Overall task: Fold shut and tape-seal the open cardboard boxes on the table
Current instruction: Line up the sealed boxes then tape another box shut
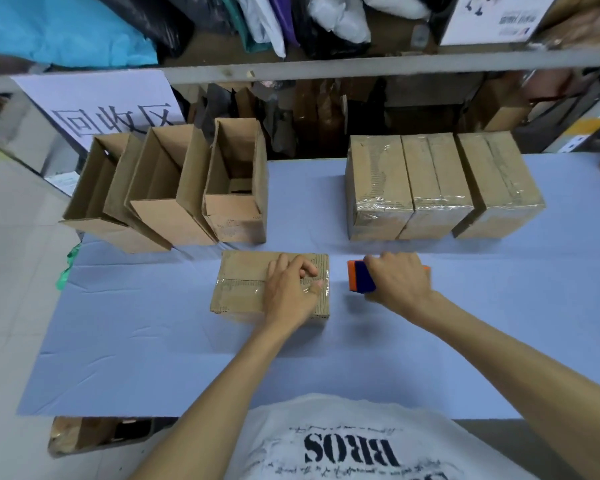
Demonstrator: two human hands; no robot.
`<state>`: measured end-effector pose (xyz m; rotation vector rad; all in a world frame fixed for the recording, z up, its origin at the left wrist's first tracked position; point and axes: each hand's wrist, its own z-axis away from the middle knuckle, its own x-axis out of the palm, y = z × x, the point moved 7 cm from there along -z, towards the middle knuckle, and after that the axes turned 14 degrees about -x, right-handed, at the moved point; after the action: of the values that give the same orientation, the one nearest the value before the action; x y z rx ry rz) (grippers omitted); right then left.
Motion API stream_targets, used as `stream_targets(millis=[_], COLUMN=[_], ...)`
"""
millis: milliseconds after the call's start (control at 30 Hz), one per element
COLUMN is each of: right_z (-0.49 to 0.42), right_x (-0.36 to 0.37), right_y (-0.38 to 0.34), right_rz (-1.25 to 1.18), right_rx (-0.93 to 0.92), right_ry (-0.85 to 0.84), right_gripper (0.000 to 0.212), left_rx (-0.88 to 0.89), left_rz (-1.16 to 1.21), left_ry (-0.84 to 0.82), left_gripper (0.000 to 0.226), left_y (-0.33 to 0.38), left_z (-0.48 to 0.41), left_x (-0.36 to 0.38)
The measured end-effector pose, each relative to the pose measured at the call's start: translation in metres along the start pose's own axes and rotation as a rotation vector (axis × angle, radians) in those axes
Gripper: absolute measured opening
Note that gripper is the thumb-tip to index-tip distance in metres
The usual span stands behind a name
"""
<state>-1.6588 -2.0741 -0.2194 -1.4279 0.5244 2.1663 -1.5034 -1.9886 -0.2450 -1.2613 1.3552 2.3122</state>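
Your table point(153, 341) is covered in a pale blue sheet with a few creases. Beyond its far edge runs a grey shelf point(361, 65) piled with bags point(336, 19), and a white sign point(111, 109) with large printed characters leans at the far left. Three open boxes point(174, 188) stand in a row at the table's far left, flaps up. Three taped boxes point(437, 188) sit side by side at the far right.

The closed box point(246, 282) lies in front of you near the middle of the table, with a strip of clear tape point(239, 283) running across its top. Your left hand point(291, 292) rests flat on the right part of that top, fingers loosely spread and thumb pressing on the tape. Your right hand point(399, 282) is wrapped around the orange and blue tape dispenser point(361, 277), just beside the box's right edge and not touching it.
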Motion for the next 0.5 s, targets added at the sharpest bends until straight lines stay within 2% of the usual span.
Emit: stream_targets(millis=[100, 267, 400, 500], right_z=[0.002, 0.008, 0.013, 0.013], right_x=[0.005, 0.015, 0.031, 0.045], right_y=[0.005, 0.009, 0.003, 0.002], right_rz=[-0.115, -0.145, -0.155, -0.235], right_rx=[0.080, 0.116, 0.118, 0.117], right_ry=[0.122, 0.207, 0.252, 0.326], right_gripper=[0.057, 0.061, 0.062, 0.062], left_rx=[-0.039, -0.098, -0.153, -0.168], left_rz=[-0.102, -0.263, -0.369, -0.381], left_ry=[0.081, 0.131, 0.084, 0.078], left_gripper=[0.034, 0.063, 0.042, 0.035], left_y=[0.006, 0.019, 0.029, 0.032], left_z=[-0.001, 0.001, -0.005, -0.006], left_x=[0.001, 0.010, 0.011, 0.012])
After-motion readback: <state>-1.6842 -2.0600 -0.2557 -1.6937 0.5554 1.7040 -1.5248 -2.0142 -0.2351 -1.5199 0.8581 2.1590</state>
